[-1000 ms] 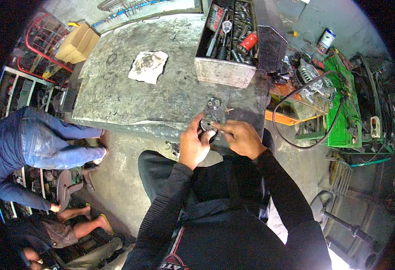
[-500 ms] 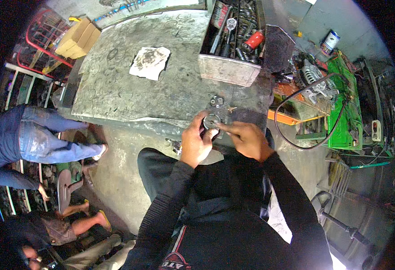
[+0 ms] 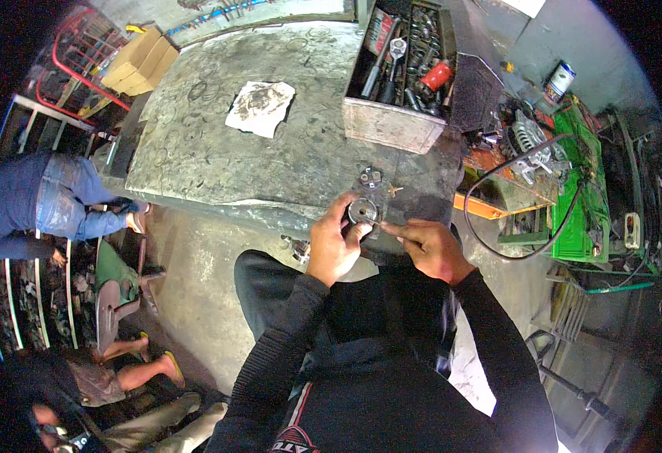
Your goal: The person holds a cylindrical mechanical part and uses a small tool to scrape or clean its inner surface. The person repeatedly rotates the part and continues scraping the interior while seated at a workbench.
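My left hand (image 3: pixel 340 234) grips a round metal part (image 3: pixel 362 211) with a hole in its middle, over the front edge of the worn workbench (image 3: pixel 180 151). My right hand (image 3: pixel 426 248) is just right of it, index finger stretched toward the part's rim, other fingers curled; whether it holds a small thin item I cannot make out. Just behind the part lie a small dark piece (image 3: pixel 370 177) with several round features and a little brass-coloured piece (image 3: pixel 394 192). A stained white cloth or paper (image 3: pixel 259 108) lies farther back.
A metal toolbox (image 3: pixel 391 124) full of sockets and ratchets stands at the back. At right are an alternator (image 3: pixel 531 142), a hose loop (image 3: pixel 497 254) and a green crate (image 3: pixel 588 234). Cardboard boxes (image 3: pixel 138 60) sit back left. Co-workers (image 3: pixel 21 208) (image 3: pixel 93 377) are beside racks at left.
The round part has turned face-up a little more; my right index finger has moved from its centre out to the right rim. The upper co-worker at left has shifted. The view has shifted slightly.
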Motion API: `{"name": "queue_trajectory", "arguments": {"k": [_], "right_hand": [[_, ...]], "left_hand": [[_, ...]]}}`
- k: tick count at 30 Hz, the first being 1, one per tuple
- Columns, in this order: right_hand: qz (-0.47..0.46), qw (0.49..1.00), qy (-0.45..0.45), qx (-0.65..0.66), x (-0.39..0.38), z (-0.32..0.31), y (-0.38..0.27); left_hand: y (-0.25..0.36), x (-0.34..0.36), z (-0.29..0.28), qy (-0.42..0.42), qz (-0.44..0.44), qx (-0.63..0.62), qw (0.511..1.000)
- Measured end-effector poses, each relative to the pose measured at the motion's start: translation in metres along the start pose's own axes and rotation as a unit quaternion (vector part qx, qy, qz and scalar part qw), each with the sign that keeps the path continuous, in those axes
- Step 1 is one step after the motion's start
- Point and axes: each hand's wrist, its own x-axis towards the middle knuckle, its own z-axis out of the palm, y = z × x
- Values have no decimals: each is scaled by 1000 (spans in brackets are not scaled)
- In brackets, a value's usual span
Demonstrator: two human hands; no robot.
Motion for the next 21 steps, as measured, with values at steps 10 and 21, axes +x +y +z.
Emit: {"name": "queue_trajectory", "arguments": {"k": [10, 21], "right_hand": [[-3, 1000, -19, 14, 16, -7, 0], [-56, 997, 52, 16, 20, 14, 8]], "left_hand": [[-7, 2, 2, 8, 5, -34, 999], [-4, 2, 3, -1, -4, -84, 996]]}}
